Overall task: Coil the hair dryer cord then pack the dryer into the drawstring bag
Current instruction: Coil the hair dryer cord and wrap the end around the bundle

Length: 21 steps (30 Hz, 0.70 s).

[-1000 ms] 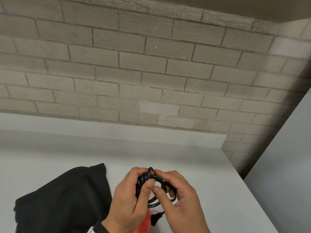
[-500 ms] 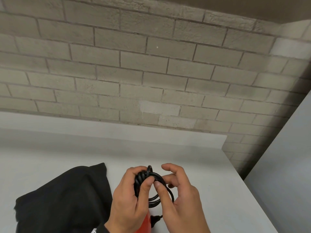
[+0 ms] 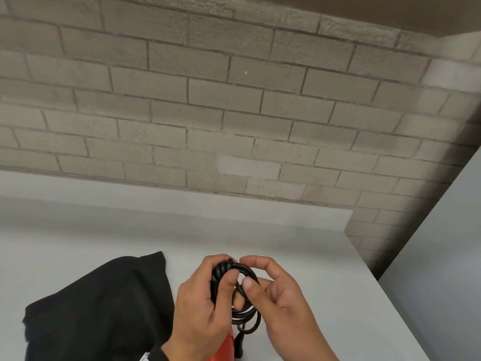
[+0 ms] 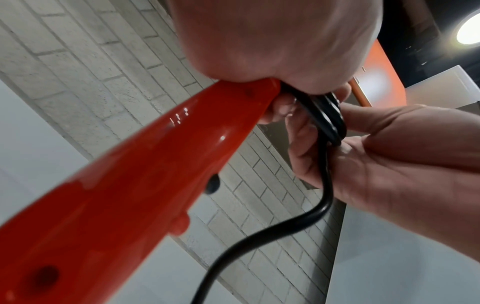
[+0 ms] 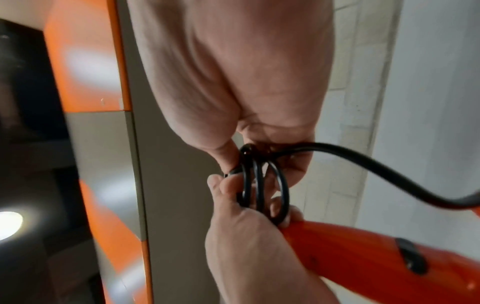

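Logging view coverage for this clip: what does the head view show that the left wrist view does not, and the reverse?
Only the head view shows the black drawstring bag lying on the white table, left of both hands. Only the left wrist view shows the long red hair dryer body and a ceiling light. Both show the left hand gripping the coiled black cord, the right hand pinching it, and the brick wall.

The white table lies bare ahead of and to the right of the hands, up to the brick wall that closes off the far side. The black bag fills the near left. A grey panel, possibly a cabinet side, blocks the right edge.
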{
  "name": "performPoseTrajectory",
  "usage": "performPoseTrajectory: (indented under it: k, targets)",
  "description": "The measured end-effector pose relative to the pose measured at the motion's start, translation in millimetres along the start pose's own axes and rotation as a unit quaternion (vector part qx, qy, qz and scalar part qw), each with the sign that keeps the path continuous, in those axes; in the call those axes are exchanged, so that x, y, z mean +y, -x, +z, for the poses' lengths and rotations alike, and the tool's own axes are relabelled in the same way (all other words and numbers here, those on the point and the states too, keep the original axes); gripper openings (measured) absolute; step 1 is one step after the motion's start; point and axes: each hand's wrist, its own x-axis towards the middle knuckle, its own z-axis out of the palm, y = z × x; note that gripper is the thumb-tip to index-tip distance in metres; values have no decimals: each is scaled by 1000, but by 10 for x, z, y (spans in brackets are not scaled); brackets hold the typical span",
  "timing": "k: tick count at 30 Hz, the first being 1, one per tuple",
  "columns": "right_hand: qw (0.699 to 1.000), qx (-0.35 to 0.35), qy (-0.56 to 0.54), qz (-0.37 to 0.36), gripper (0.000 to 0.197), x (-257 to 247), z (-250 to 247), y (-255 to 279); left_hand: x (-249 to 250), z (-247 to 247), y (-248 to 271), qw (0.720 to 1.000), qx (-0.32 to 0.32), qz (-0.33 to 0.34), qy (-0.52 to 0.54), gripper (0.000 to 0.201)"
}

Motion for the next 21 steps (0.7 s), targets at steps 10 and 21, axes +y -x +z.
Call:
performPoseTrajectory:
  k: [10,21]
  targets:
    - [798,269,444,-306,14,376,171,64,-39,-6,-33,998,37,-17,-38,33]
    - [839,187,491,-144,19,164,213,79,-29,52,2,999,6,15,-32,36]
